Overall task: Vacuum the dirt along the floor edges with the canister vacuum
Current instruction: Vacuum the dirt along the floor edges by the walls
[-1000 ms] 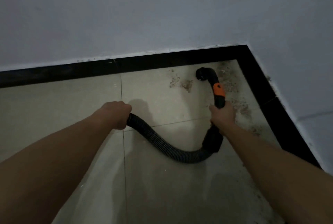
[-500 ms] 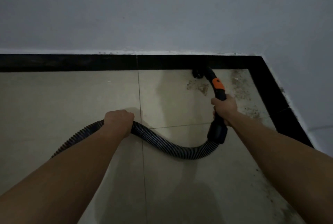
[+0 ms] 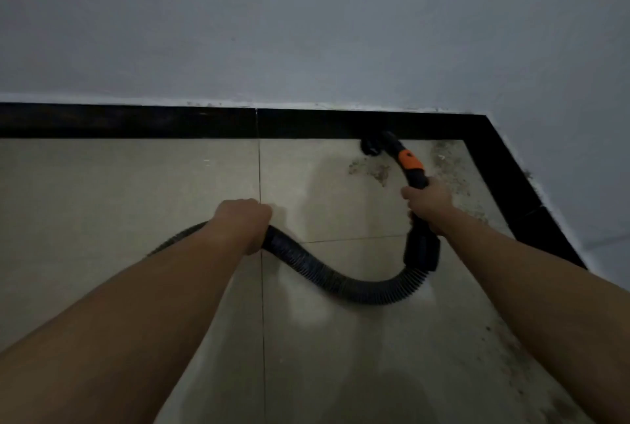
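**Nozzle now at the skirting, corner dirt left to lift**

Compared with a second ago, the pale grey wall and the beige tiled floor sit squarer in view, and more of the glossy black skirting strip shows to the left. The ribbed black vacuum hose now trails out past the left forearm, where before it was hidden. The black wand with an orange collar has travelled forward. Its small black nozzle, which was out on the open tile, now lies at the foot of the skirting, near the corner.

For the task, this looks like the start of an edge pass. The grey-brown dirt patch lies just beside the nozzle and appears not yet lifted. The speckled dirt band along the right-hand edge also remains. The canister itself is out of view.

The left hand is clenched round the hose from above, knuckles up, holding a loop clear of the floor. The right hand grips the wand just below the orange collar, arm stretched forward and the wand angled down toward the skirting.
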The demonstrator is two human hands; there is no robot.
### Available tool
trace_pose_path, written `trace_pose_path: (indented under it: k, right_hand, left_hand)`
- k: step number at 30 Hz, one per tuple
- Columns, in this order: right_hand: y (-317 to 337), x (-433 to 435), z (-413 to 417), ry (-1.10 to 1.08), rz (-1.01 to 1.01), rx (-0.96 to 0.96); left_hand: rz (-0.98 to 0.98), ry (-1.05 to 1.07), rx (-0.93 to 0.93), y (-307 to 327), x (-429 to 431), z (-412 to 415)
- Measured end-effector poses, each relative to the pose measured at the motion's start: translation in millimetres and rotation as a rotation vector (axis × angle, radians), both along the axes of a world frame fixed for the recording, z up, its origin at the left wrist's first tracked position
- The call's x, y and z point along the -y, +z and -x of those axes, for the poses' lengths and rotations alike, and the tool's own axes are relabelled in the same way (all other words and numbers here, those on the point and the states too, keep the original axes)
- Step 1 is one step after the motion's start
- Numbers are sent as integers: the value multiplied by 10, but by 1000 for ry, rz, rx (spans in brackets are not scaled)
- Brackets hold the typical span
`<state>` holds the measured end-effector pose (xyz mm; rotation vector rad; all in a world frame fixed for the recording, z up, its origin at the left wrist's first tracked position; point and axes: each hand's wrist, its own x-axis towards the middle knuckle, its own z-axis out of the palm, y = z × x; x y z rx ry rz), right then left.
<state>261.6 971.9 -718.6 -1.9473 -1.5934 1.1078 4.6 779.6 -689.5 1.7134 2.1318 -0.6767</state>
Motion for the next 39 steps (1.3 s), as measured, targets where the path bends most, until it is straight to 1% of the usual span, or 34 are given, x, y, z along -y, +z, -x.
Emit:
trace_pose_path:
  k: [3,7,13,18,24,28,30,35,39]
  right_hand:
    - [75,-162,-423,-81,47,-16]
    - [86,-246,-788,-63,109,-58]
    - [-75,103,-692,58,130,-150]
    - [-13,119,-834,41,179,-205]
    - [137,294,-1056,32,185,-180]
    - [170,569,-1122,86,228,-177]
    - [154,628,-1128,93,209,-183]
    - [70,417,-1047,37,165,-161]
    - [57,252,-746,81,177,-184]
  left_hand:
    - [-63,-62,-12,177,-168,-250]
    - [-66,-112,-30,266,-284,-501]
    - [10,-161,-129,356,-262,-624]
    - [17,-136,-135,462,-168,-664]
    - [44,-186,-140,554,-189,-839]
    - [75,-207,-175,636,-287,-920]
    - [74,-215,-180,672,-324,-955]
    - [28,-210,-196,733,-293,-924]
    - [17,-127,-194,754,-114,-704]
